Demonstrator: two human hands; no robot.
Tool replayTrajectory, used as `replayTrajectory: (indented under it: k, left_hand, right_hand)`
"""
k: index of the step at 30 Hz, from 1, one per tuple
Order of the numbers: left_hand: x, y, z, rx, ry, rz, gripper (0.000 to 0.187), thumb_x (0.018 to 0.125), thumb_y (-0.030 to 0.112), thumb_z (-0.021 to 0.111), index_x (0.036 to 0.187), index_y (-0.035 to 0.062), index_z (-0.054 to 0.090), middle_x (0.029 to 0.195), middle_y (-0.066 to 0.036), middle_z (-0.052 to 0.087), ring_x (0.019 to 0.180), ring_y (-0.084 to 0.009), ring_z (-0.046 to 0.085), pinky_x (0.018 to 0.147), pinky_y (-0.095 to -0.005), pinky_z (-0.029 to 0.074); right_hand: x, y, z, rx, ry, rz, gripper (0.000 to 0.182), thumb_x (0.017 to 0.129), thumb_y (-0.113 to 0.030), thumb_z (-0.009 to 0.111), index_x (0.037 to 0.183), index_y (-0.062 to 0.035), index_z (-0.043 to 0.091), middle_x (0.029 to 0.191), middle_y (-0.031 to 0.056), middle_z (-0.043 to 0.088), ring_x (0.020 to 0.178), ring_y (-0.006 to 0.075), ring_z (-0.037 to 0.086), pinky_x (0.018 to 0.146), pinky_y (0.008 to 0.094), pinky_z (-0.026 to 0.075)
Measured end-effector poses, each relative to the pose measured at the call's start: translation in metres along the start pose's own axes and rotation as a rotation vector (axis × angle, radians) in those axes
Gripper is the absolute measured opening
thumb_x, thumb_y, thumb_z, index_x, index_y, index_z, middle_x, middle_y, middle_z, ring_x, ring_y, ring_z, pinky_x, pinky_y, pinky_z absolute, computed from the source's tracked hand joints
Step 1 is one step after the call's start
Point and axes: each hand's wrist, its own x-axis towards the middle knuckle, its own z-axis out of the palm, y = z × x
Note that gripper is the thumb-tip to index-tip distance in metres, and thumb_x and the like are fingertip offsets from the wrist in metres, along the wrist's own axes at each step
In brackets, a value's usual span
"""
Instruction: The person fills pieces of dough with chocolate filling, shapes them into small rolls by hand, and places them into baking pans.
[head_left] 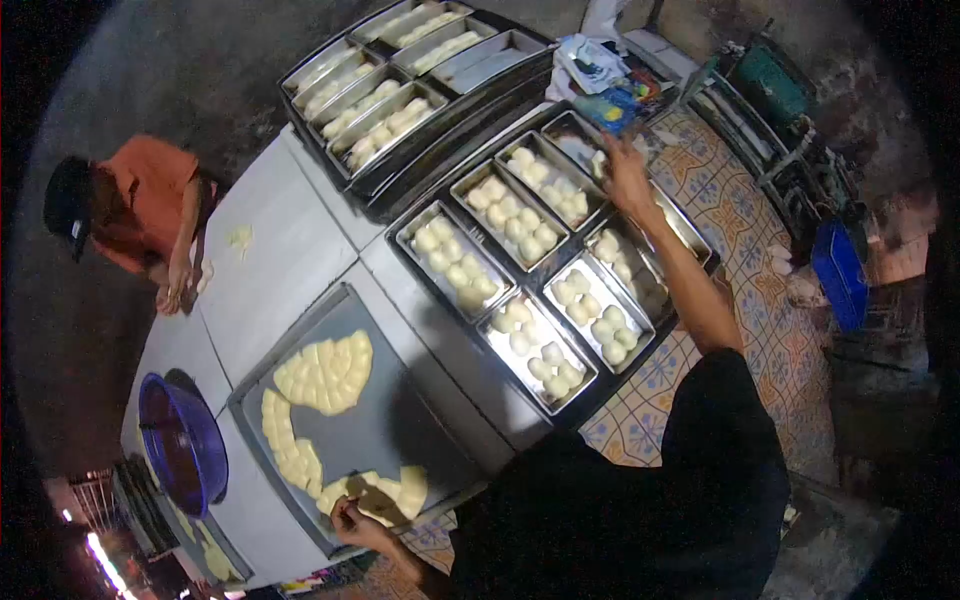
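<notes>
My right hand reaches far out over the rows of metal baking tins. Its fingers are at the farthest tin, closed on a pale dough ball. Most of the other tins hold several round dough balls. My left hand rests at the near edge of a large flat tray, with its fingers curled on one of the cut dough pieces. More cut dough pieces lie in curved rows across that tray.
A second rack of filled tins stands beyond. A person in an orange shirt works dough at the far side of the table. A blue bowl sits at the table's left end. A patterned tile floor runs along the right.
</notes>
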Motion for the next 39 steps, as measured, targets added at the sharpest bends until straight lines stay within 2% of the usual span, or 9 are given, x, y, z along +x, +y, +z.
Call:
replayTrajectory:
  k: [2,7,11,17,22,24,27,31,39]
  left_hand:
    - [-0.002,-0.011,-0.017,0.130,0.018,0.039,0.009,0.086,0.000,0.056,0.088,-0.0040,0.063,0.079,-0.012,0.064,0.071,-0.0193,0.061,0.066,-0.0331,0.051]
    - [0.000,-0.010,-0.011,-0.053,-0.034,-0.152,0.012,0.090,0.006,0.057,0.090,-0.0035,0.065,0.084,-0.010,0.065,0.073,-0.0173,0.062,0.069,-0.0289,0.052]
    - [0.010,0.023,-0.009,0.159,-0.403,0.014,0.015,0.088,0.003,0.057,0.100,-0.0010,0.065,0.093,-0.010,0.067,0.091,-0.0207,0.063,0.080,-0.0310,0.050]
    - [-0.018,-0.032,-0.042,-0.008,-0.807,0.036,0.038,0.084,0.005,0.060,0.121,0.0033,0.053,0.118,-0.016,0.058,0.111,-0.0263,0.056,0.091,-0.0381,0.046]
    - [-0.015,-0.029,-0.052,0.278,-1.284,0.554,0.070,0.087,0.041,0.057,0.140,0.0008,0.033,0.146,-0.017,0.034,0.135,-0.0332,0.032,0.109,-0.0501,0.024]
    - [-0.021,-0.042,-0.055,0.356,-1.219,0.742,0.068,0.090,0.045,0.051,0.139,0.0002,0.035,0.146,-0.016,0.034,0.134,-0.0324,0.032,0.109,-0.0497,0.025]
    - [-0.004,-0.024,-0.059,0.219,-1.272,0.603,0.062,0.091,0.041,0.052,0.137,0.0026,0.039,0.143,-0.016,0.038,0.132,-0.0325,0.036,0.109,-0.0453,0.028]
    - [0.030,-0.001,-0.065,-0.440,-1.040,0.102,0.047,0.091,0.025,0.060,0.129,-0.0001,0.050,0.131,-0.018,0.052,0.122,-0.0281,0.048,0.102,-0.0373,0.037]
    - [0.075,-0.010,-0.105,-0.598,-0.435,-0.197,0.021,0.084,0.009,0.068,0.100,-0.0039,0.066,0.093,-0.007,0.066,0.084,-0.0103,0.058,0.074,-0.0235,0.046]
  right_hand:
    - [-0.010,-0.046,-0.038,0.097,0.095,-0.014,0.045,0.084,-0.012,0.056,0.127,-0.0008,0.049,0.119,0.0252,0.053,0.106,0.0383,0.055,0.093,0.0441,0.044]
    - [-0.098,-0.207,-0.087,0.867,-0.663,-0.130,0.031,0.088,-0.015,0.060,0.116,0.0000,0.060,0.086,0.0095,0.064,0.080,0.0169,0.060,0.073,0.0275,0.047]
    - [-0.200,-0.329,-0.070,0.893,-1.134,-0.435,0.028,0.089,-0.007,0.054,0.116,0.0018,0.058,0.111,0.0156,0.059,0.097,0.0255,0.060,0.085,0.0357,0.048]
    - [-0.315,-0.411,-0.013,0.503,-0.941,-0.909,0.052,0.078,0.001,0.057,0.129,-0.0074,0.048,0.131,0.0150,0.046,0.124,0.0361,0.041,0.103,0.0444,0.035]
    - [-0.301,-0.418,-0.017,0.642,-1.083,-0.513,0.036,0.069,-0.003,0.071,0.103,-0.0007,0.060,0.107,0.0171,0.059,0.101,0.0340,0.057,0.093,0.0378,0.044]
    - [-0.281,-0.395,-0.036,0.799,-0.883,-0.131,0.018,0.075,-0.003,0.072,0.090,-0.0004,0.062,0.100,0.0080,0.060,0.092,0.0171,0.059,0.072,0.0304,0.054]
    - [-0.249,-0.382,-0.092,0.965,-0.529,0.114,0.036,0.083,-0.021,0.069,0.111,0.0003,0.061,0.110,0.0101,0.060,0.095,0.0168,0.060,0.081,0.0287,0.050]
    - [-0.288,-0.449,-0.121,1.268,-0.508,0.169,0.042,0.086,-0.015,0.067,0.122,0.0016,0.056,0.126,0.0133,0.051,0.123,0.0227,0.044,0.100,0.0334,0.039]
    - [-0.353,-0.611,-0.062,1.131,-0.401,-0.077,0.021,0.088,-0.011,0.062,0.103,0.0037,0.065,0.082,0.0075,0.056,0.077,0.0145,0.053,0.067,0.0258,0.045]
